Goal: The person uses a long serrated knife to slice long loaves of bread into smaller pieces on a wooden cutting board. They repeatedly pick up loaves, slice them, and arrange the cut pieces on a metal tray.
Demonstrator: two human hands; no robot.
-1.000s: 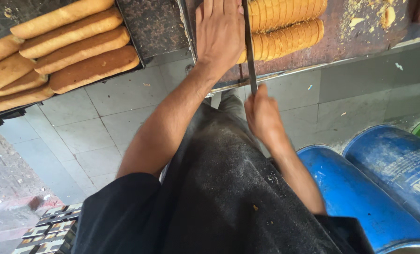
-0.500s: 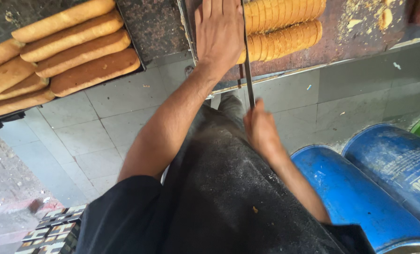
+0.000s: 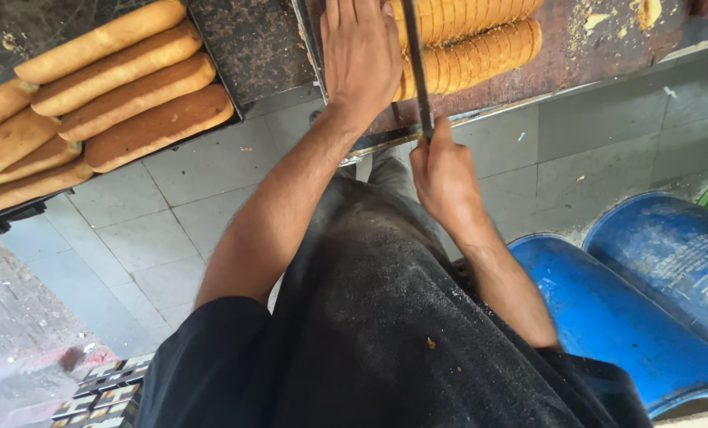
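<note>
1. Right hand (image 3: 447, 170), nearest, is closed around the handle of a long knife (image 3: 417, 63), the blade running away from the body.
2. Left hand (image 3: 362, 51), farther, is laid flat and open on the sliced loaves (image 3: 473, 47), left of the blade.
3. Loaves' long axis runs left-right across the blade, on the table (image 3: 591, 47).

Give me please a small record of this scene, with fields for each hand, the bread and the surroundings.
left hand: flat on the loaf being cut, steadying it
right hand: grip closed on the knife handle
knife: long dark blade, set across the loaf
sliced loaves: two, cut into thin slices, on the worn brown board
whole loaves: a stack of uncut long loaves, to the left
floor: grey tiles
barrels: two blue ones, lower right
</note>
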